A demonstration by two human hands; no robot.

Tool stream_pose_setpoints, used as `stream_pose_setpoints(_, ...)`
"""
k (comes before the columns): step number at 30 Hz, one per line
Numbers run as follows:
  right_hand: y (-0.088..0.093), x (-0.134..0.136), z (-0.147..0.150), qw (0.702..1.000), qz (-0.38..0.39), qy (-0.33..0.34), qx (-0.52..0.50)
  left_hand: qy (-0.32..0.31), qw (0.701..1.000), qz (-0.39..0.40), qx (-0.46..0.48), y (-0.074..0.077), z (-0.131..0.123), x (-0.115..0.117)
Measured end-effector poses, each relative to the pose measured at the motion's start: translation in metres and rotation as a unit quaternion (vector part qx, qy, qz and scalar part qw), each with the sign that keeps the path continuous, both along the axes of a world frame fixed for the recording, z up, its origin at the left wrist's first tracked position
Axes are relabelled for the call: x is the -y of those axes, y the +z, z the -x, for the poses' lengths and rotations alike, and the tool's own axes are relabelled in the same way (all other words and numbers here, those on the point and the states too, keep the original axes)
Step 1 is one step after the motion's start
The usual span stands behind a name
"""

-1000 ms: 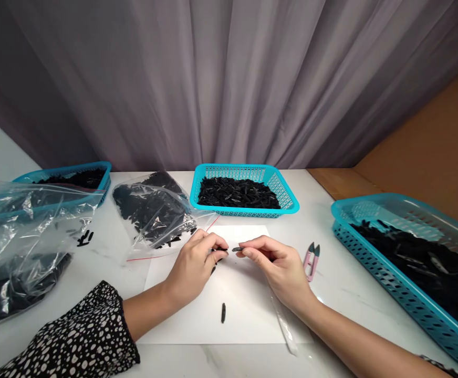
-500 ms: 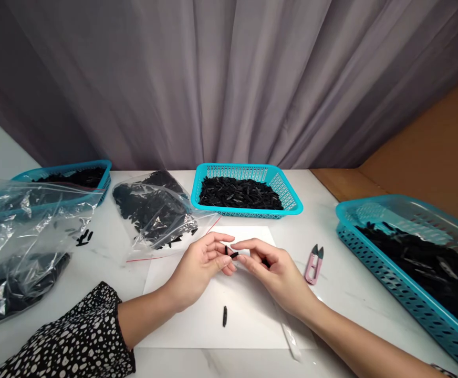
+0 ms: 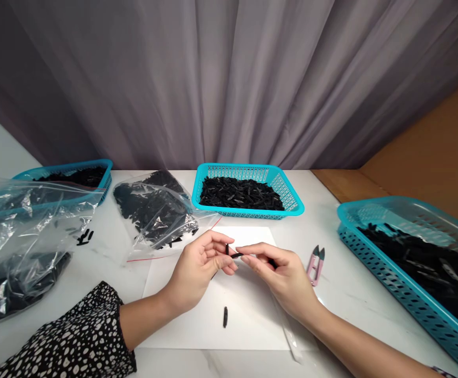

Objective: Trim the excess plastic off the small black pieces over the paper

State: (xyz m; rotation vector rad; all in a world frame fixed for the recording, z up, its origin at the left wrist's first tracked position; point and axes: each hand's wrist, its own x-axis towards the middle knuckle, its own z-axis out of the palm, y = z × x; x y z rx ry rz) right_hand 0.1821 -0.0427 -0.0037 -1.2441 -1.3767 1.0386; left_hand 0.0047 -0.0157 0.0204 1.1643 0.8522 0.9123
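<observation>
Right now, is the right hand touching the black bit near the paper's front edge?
Apart: the head view shows white paper between the right hand and black bit.

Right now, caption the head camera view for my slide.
Both hands hold small black pieces over a white sheet, a filled blue basket beyond.

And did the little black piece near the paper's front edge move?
No. Judged against the white paper, the black piece lies in the same spot; the whole view just shifted slightly.
</observation>
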Motion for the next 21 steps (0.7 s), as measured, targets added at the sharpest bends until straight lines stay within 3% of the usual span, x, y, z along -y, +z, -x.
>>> stream_pose_setpoints(21,0.003,-0.004,-0.0021,0.999,0.027,0.001,-0.032,0.022,1.0,0.016,-0.008,-0.0016,0.0015,-0.003)
